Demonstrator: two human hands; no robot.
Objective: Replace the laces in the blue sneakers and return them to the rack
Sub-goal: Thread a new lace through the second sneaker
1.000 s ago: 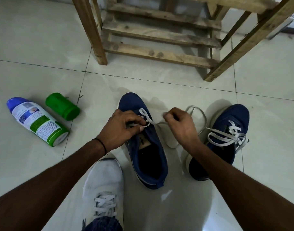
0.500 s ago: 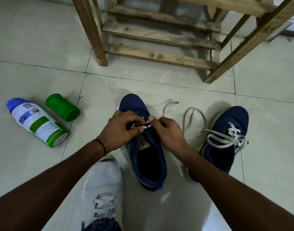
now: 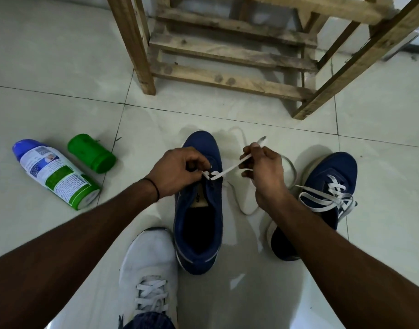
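Two hands apart, both clamped on one lace [image 3: 227, 170].
Pinched at the eyelets by left hand [image 3: 177, 172], tip pulled by right hand [image 3: 263, 169]; too hard a tug, likely an eyelet lost. Counted, on the floor before the rack [image 3: 230, 79]: two sneakers [image 3: 199, 222], one can [image 3: 56, 174], one cap [image 3: 92, 153], one white shoe [image 3: 149, 257].

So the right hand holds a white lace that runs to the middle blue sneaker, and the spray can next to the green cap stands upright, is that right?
Not quite. The head view shows the can lying on its side, not upright, next to the green cap. The rest holds: the right hand holds a white lace that runs to the middle blue sneaker.
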